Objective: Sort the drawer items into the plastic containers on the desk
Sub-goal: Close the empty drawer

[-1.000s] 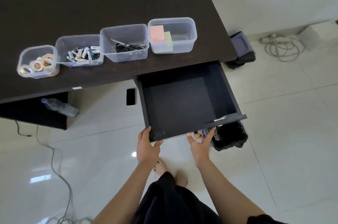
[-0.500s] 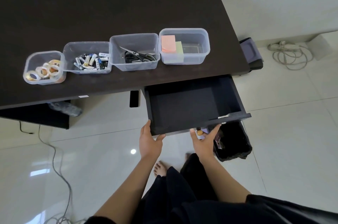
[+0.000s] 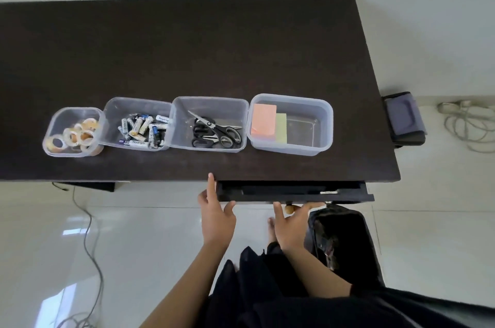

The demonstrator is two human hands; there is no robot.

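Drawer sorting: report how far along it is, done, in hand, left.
Done: the four containers on the desk hold tape rolls, batteries, scissors and sticky notes. In hand: the left hand and right hand press the front of the drawer, which is nearly shut; its inside is hidden. Left: likely only seating the drawer fully.

desk (image 3: 187, 46): dark brown, almost black
drawer (image 3: 294, 193): black front
containers (image 3: 321, 113): clear plastic
sticky notes (image 3: 263, 124): salmon pink; pale green beside
scissors (image 3: 214, 131): black handles, silver blades
tape rolls (image 3: 75, 135): clear, amber-tinted
batteries (image 3: 142, 129): white, blue, black
floor (image 3: 147, 242): glossy white tiles
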